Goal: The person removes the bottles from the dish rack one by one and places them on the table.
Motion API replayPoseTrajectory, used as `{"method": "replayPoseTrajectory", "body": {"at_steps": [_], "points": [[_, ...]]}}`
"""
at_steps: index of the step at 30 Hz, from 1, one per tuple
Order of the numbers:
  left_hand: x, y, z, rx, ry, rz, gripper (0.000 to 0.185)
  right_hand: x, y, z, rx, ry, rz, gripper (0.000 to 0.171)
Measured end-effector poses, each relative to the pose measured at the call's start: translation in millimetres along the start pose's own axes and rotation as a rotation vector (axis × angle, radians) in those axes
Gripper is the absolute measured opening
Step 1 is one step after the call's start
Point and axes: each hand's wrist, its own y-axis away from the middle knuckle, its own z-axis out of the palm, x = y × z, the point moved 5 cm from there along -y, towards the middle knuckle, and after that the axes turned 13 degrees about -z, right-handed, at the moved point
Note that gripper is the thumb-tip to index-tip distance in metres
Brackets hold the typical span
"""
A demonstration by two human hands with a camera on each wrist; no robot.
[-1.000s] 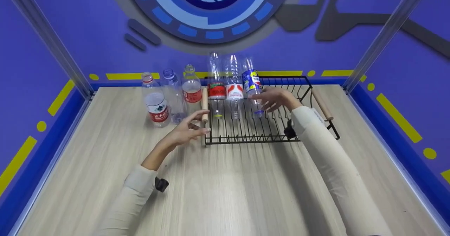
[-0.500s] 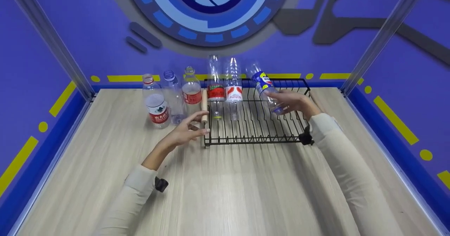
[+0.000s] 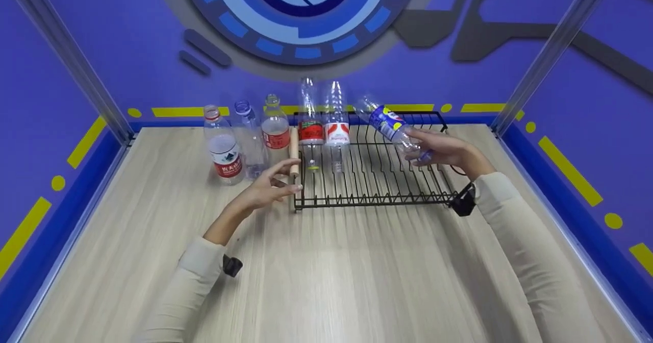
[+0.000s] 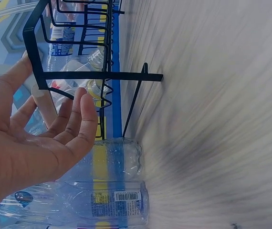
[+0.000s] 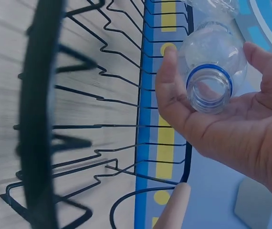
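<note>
My right hand (image 3: 441, 148) holds an uncapped clear plastic bottle (image 3: 390, 123) with a blue and yellow label, its neck tilted down over the right part of a black wire rack (image 3: 377, 200). In the right wrist view, the blue-ringed bottle mouth (image 5: 210, 88) lies between fingers and thumb. My left hand (image 3: 265, 187) grips the rack's left front corner, by the wooden handle (image 3: 294, 151). Two more bottles lean neck-down in the rack: one with a red label (image 3: 310, 131), one with a red and white label (image 3: 336, 132).
Left of the rack stand three upright bottles on the table (image 3: 326, 282): a red and white labelled one (image 3: 224, 154), a clear one (image 3: 252, 149) and a red-labelled one (image 3: 276, 133). The rack's right handle (image 5: 174, 207) shows in the right wrist view. A blue wall rises behind.
My right hand has taken hold of the blue-labelled bottle and moved it rightward along the rack, tilting it further. The left hand and other bottles have stayed in place.
</note>
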Motion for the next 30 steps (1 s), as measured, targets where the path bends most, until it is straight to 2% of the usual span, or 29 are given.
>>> {"method": "replayPoseTrajectory", "body": {"at_steps": [9,17,23,30], "points": [[2.1,0.7,-1.1,0.003,-0.010,-0.009,0.068,-3,17,-6,-0.052,-0.066,-0.090,0.068],[0.7,-0.3,-0.8,-0.004,0.005,-0.023,0.066,-5,29,-3,-0.062,0.033,-0.196,0.061],[-0.5,0.8,-0.1,-0.005,-0.006,-0.030,0.067,-4,35,9,-0.114,0.035,-0.238,0.061],[3.5,2.5,-2.3,0.006,-0.038,-0.040,0.068,-6,41,21,-0.182,0.115,-0.281,0.066]]}}
